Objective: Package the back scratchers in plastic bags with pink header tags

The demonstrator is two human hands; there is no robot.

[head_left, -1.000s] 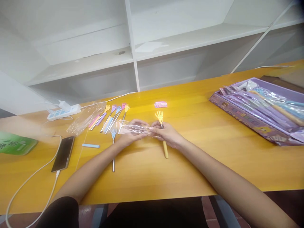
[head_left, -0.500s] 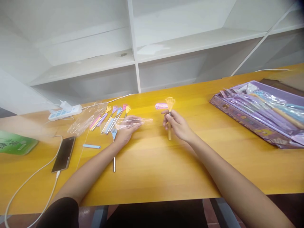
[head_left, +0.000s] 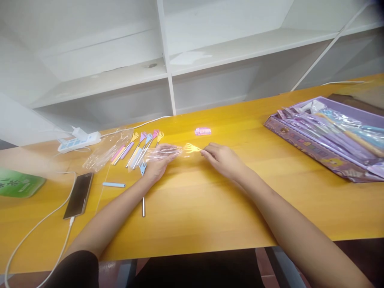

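My right hand (head_left: 221,159) is closed round the handle of a yellow back scratcher (head_left: 192,148), whose clawed head points left. That head is at the right end of a clear plastic sleeve (head_left: 168,152); whether it is inside cannot be made out. My left hand (head_left: 162,162) grips the sleeve, its fingers partly behind the film. Left of it lie several back scratchers with yellow, purple, blue and pink heads (head_left: 149,138). A blue-headed back scratcher (head_left: 143,168) lies partly under my left forearm. A loose blue tube (head_left: 114,185) rests farther left.
At right stands a purple display box (head_left: 300,140) of wrapped back scratchers. Small pink labels (head_left: 203,131) lie behind my hands. Clear plastic wrappers (head_left: 105,154), a power strip (head_left: 79,142), a cabled phone (head_left: 78,196) and a green pack (head_left: 21,183) are at left. White shelving (head_left: 171,92) borders the back.
My right hand has turned the yellow back scratcher from upright to lying sideways, its head now at the sleeve's end. My left hand still holds the sleeve. The view has shifted slightly.
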